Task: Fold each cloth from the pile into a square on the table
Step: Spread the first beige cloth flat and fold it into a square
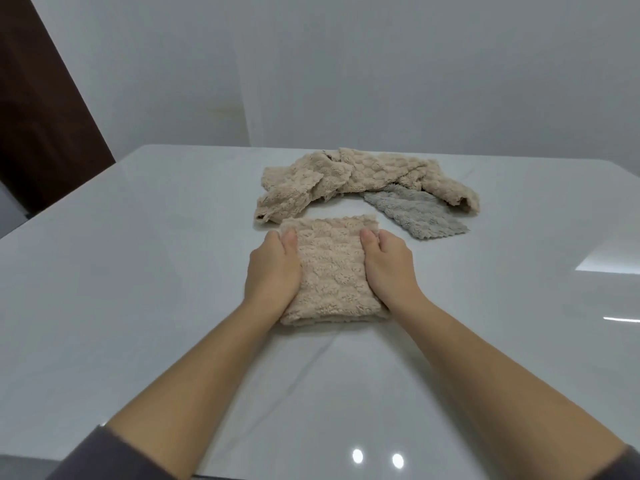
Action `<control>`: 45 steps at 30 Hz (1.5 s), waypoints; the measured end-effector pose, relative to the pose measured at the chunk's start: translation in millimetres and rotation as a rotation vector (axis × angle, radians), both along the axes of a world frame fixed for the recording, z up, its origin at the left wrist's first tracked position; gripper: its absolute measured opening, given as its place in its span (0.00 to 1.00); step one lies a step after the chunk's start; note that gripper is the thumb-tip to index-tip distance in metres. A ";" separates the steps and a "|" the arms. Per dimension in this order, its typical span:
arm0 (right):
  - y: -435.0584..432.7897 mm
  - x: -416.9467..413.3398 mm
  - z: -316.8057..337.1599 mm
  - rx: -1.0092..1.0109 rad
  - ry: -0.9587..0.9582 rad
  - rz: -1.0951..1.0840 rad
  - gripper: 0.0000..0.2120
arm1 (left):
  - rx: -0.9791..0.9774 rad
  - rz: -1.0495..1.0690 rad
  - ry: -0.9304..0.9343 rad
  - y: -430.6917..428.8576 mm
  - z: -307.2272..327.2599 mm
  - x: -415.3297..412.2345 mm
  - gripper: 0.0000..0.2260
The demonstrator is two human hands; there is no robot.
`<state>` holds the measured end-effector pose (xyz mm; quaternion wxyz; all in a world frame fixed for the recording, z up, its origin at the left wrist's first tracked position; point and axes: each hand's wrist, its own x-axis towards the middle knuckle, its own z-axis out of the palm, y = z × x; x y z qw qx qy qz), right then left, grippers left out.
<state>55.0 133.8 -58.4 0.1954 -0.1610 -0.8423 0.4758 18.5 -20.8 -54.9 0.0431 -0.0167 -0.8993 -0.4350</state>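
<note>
On the glossy white table [138,271], the person's left hand [273,268] grips the 9 o'clock edge of the folded beige cloth [332,271]. The right hand [388,265] grips its 3 o'clock edge. Both thumbs lie on top, and the fingers curl around the sides. At 12 o'clock, just beyond, lies the rumpled beige pile [346,178]. A grey cloth [415,213] lies at 2 o'clock, partly under the pile.
</note>
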 end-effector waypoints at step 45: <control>14.3 -4.1 0.5 0.829 -0.191 0.524 0.26 | -0.622 -0.443 0.068 -23.6 -10.0 30.4 0.32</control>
